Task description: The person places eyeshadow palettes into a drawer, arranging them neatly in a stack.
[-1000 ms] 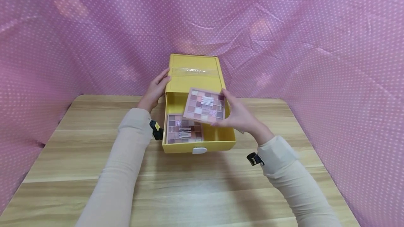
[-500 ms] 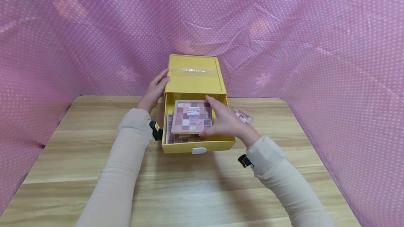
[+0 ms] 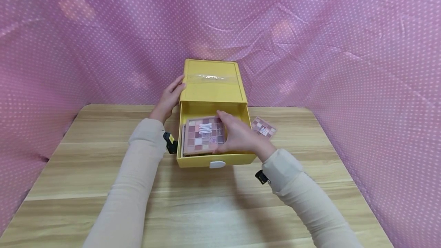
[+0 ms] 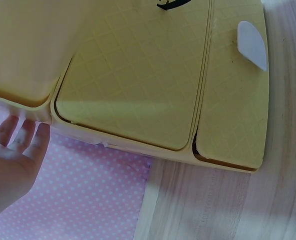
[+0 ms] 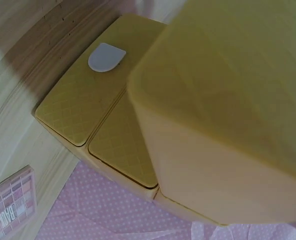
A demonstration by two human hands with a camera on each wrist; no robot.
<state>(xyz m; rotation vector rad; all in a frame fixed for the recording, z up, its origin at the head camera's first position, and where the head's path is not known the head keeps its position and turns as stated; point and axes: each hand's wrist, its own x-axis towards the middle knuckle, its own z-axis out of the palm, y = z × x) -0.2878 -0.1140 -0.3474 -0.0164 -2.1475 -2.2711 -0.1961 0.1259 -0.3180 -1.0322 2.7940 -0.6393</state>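
My right hand [image 3: 242, 135] holds a pinkish eyeshadow palette [image 3: 203, 137] by its right side, thumb at the near edge and fingers at the far edge. The palette is low inside the pulled-out top drawer [image 3: 237, 159] of a yellow drawer unit [image 3: 213, 89], over another palette [image 3: 183, 141] that is mostly covered. With fingers fairly straight, my left hand [image 3: 169, 98] rests against the unit's left side; in the left wrist view its fingertips touch the frame beside the drawers. The right wrist view shows the drawer's outside, which hides the palette being held.
A further palette [image 3: 263, 127] lies on the wooden table [image 3: 206, 209] to the right of the unit. Lower drawers [image 4: 132, 85] are pushed in, one with a white tab [image 4: 251, 45]. Pink dotted cloth [image 3: 220, 18] hangs behind and at both sides.
My right hand has carried the palette left and down into the drawer, over the other palette. The palette on the table has come into fuller view. My left hand stays put.
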